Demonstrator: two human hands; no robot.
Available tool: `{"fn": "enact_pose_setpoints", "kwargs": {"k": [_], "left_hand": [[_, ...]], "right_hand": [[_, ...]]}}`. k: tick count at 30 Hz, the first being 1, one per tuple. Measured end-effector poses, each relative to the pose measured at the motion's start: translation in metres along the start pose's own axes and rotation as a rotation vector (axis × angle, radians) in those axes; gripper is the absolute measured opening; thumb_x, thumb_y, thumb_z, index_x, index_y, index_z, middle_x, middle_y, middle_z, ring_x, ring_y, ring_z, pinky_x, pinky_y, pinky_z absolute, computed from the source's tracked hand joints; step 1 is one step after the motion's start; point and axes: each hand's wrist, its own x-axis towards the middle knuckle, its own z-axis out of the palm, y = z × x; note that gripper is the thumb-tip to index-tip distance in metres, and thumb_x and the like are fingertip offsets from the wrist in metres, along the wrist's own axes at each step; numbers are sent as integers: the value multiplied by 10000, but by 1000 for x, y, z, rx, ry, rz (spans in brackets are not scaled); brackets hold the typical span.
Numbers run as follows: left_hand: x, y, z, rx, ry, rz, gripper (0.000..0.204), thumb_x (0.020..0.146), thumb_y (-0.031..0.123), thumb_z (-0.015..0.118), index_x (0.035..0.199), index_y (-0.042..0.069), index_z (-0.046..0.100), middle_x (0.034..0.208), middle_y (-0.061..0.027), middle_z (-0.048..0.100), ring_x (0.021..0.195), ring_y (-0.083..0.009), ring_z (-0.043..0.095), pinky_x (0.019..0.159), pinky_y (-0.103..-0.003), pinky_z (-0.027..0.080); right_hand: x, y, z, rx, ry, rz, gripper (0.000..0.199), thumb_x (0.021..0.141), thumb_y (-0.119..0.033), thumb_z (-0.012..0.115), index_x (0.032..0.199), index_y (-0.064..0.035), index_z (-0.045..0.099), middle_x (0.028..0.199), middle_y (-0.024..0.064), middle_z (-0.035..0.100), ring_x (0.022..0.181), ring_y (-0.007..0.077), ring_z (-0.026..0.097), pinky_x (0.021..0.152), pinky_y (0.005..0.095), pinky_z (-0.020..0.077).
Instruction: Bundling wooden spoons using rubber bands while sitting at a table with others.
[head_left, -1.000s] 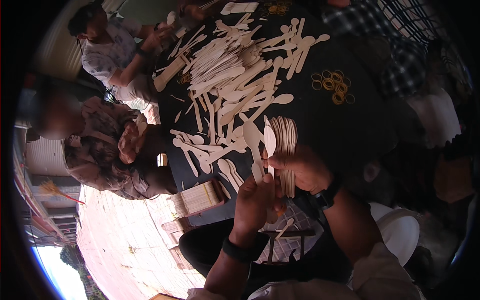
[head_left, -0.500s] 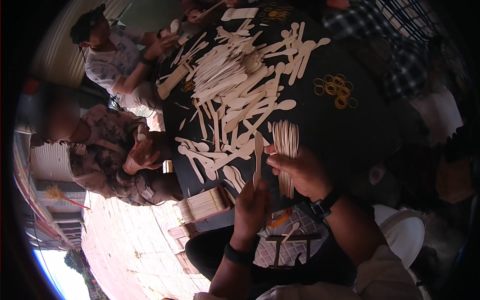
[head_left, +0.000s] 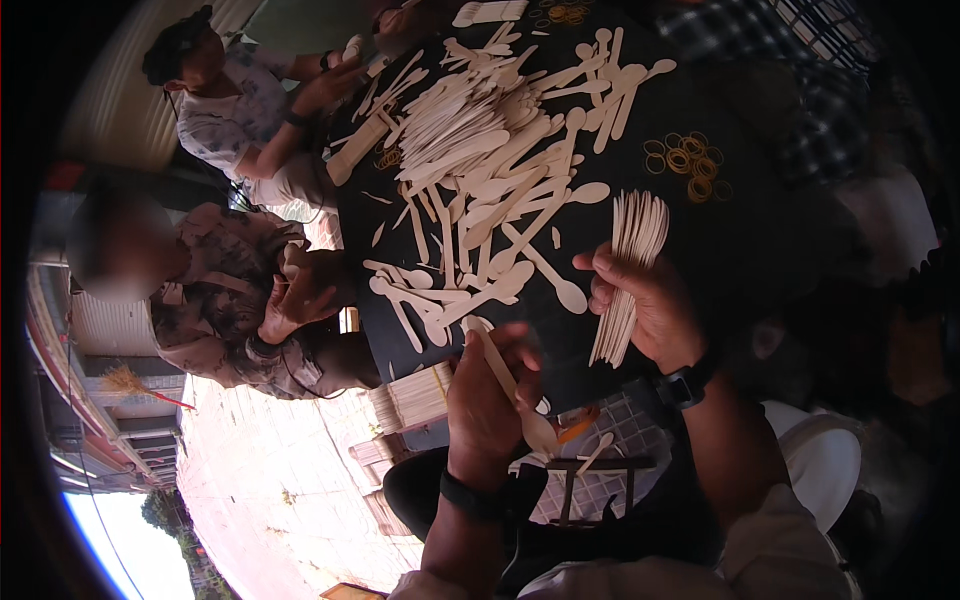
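My right hand [head_left: 655, 312] is closed around a thick bundle of wooden spoons [head_left: 640, 230], held nearly upright above the dark table. Lower and to the left, my left hand [head_left: 480, 405] grips a single wooden spoon [head_left: 492, 355], which slants across the palm with its wide end toward me. The fingers of this hand are slightly blurred, near the table's front edge. Beyond both hands spreads a big heap of loose wooden spoons [head_left: 450, 145], dense at its far side and scattered nearer to me.
Yellow rubber bands [head_left: 690, 160] lie at the right on the dark table [head_left: 610, 395]. A banded row of wooden sticks [head_left: 410, 400] stands at the front left edge. Two people sit along the left side, handling spoons. A white plastic chair [head_left: 815, 455] is at my right.
My hands have moved apart. The left one has gone down and slightly left, its spoon turning from upright to slanted. My right hand has shifted right and up with the bundle.
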Motion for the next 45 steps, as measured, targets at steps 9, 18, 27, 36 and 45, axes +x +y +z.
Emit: {"fn": "enact_pose_setpoints", "kwargs": {"k": [9, 18, 27, 36, 45], "left_hand": [[18, 26, -4, -374, -71, 459, 219, 883, 103, 488, 1088, 27, 485, 1032, -108, 521, 963, -198, 505, 893, -336, 406], [18, 23, -15, -315, 14, 582, 143, 894, 82, 480, 1014, 29, 535, 1014, -105, 547, 990, -216, 522, 924, -359, 408], [-13, 10, -20, 199, 188, 594, 181, 925, 169, 458, 907, 30, 571, 716, -53, 526, 602, -135, 472, 546, -265, 399], [-37, 0, -17, 443, 201, 403, 163, 906, 113, 483, 960, -9, 577, 720, -92, 584, 619, -143, 523, 610, -262, 432], [-29, -22, -32, -102, -59, -72, 189, 845, 75, 508, 1007, 33, 595, 796, -155, 610, 657, -222, 571, 565, -272, 421]], "right_hand": [[-16, 33, 6, -85, -262, 438, 201, 777, -95, 625, 944, -2, 563, 862, 111, 613, 642, 135, 571, 578, 249, 448], [-22, 34, 16, -60, -347, 525, 226, 775, -63, 620, 971, 12, 535, 803, 117, 602, 706, 159, 598, 572, 231, 446], [-7, 14, 10, -48, -67, 184, 190, 771, -50, 643, 922, 1, 538, 776, 94, 589, 675, 141, 582, 591, 246, 456], [-5, 2, 11, -51, -53, 49, 118, 775, -5, 610, 882, 8, 562, 731, 72, 575, 638, 130, 549, 592, 250, 443], [-2, -1, 12, -39, -99, 35, 124, 766, -3, 609, 882, 0, 566, 702, 53, 554, 608, 123, 520, 574, 254, 418]]}}
